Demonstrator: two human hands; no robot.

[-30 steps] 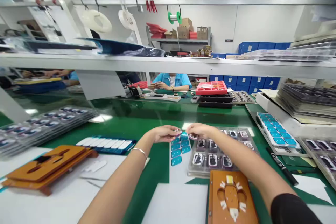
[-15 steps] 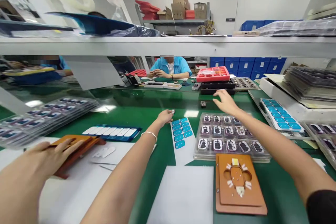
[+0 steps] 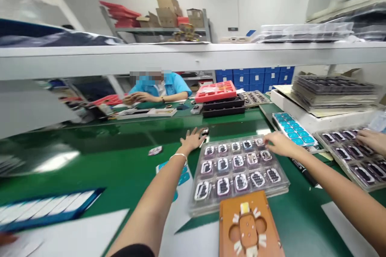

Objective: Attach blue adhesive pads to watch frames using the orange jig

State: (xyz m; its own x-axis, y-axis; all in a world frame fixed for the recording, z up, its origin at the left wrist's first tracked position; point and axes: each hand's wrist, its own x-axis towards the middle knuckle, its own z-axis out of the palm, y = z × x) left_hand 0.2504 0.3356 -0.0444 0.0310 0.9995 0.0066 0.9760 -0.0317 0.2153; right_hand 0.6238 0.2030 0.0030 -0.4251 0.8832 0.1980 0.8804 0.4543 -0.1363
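Note:
My left hand (image 3: pixel 192 139), with a white bracelet at the wrist, reaches past the back left corner of a clear tray (image 3: pixel 238 204). Its fingers are spread, and the fingertips are beside a small dark and silver part (image 3: pixel 205 131), perhaps touching it. Over the tray's back right corner, my right hand (image 3: pixel 279 143) has bent fingers drawn together; what lies between them is hidden. Rows of rounded-square parts with white rims (image 3: pixel 241 182) fill the tray. Another small part (image 3: pixel 155 151) lies on the green surface to the left. An orange fixture (image 3: pixel 249 229) sits in front of the tray.
A sheet of blue stickers (image 3: pixel 183 177) lies partly under my left forearm. Another person's hand (image 3: pixel 374 141) is over a second tray (image 3: pixel 358 160) at right. Black boxes (image 3: pixel 223 106) stand behind. A white shelf (image 3: pixel 193 59) spans overhead. A person in blue (image 3: pixel 177 84) sits opposite.
The view has swung right. My left hand has let go of a small part and moved right to another one. My right hand has drawn back to the tray's corner, its fingers closing.

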